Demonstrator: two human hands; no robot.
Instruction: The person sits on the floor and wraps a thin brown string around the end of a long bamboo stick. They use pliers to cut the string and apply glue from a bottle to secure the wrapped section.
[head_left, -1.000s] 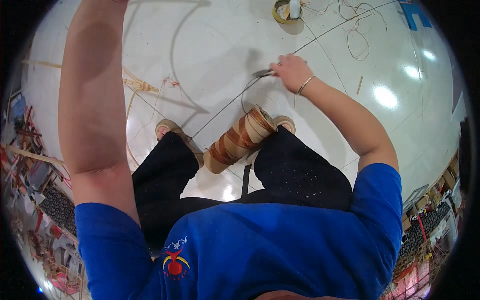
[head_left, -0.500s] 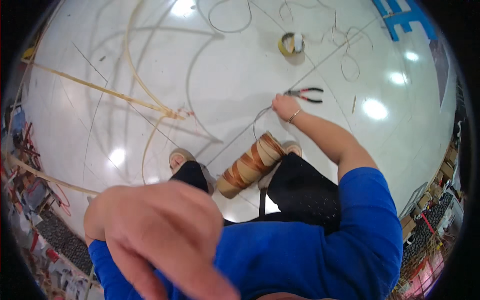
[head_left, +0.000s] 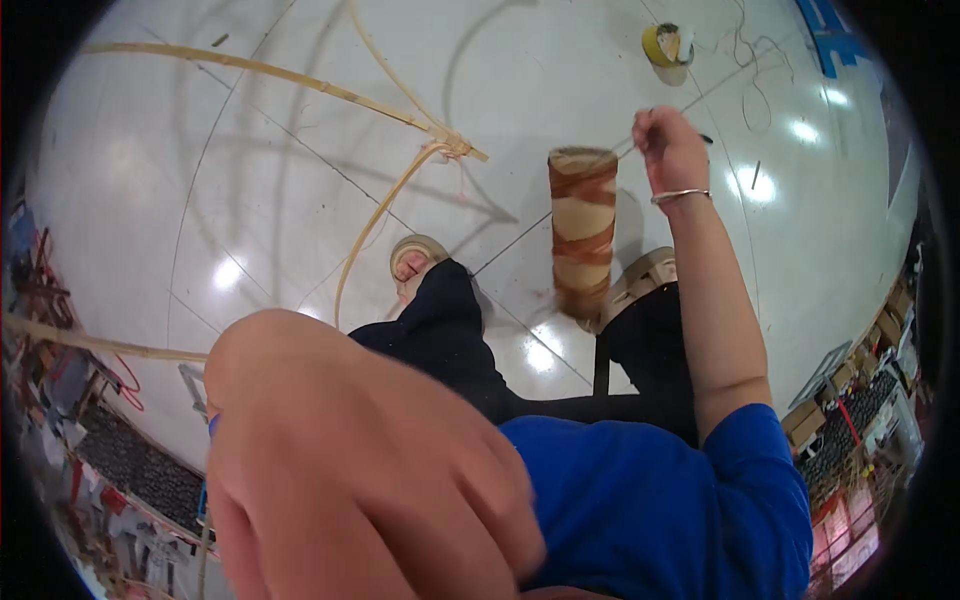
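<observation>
Since wire [head_left: 626,148] seemingly bears the wrapped roll [head_left: 583,225], my right hand [head_left: 674,150] pinches it alongside; left hand [head_left: 360,460]: I cannot tell.

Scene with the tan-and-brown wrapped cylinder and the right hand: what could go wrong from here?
1. A thin grey wire runs from the top of the tan-and-brown wrapped cylinder to the right hand; a tug might tip or swing the cylinder.
2. The cylinder's lower end is close to the right beige sandal; it could knock the foot.
3. A curved pale-yellow strip passes near the left beige sandal; a step might snag it.
</observation>
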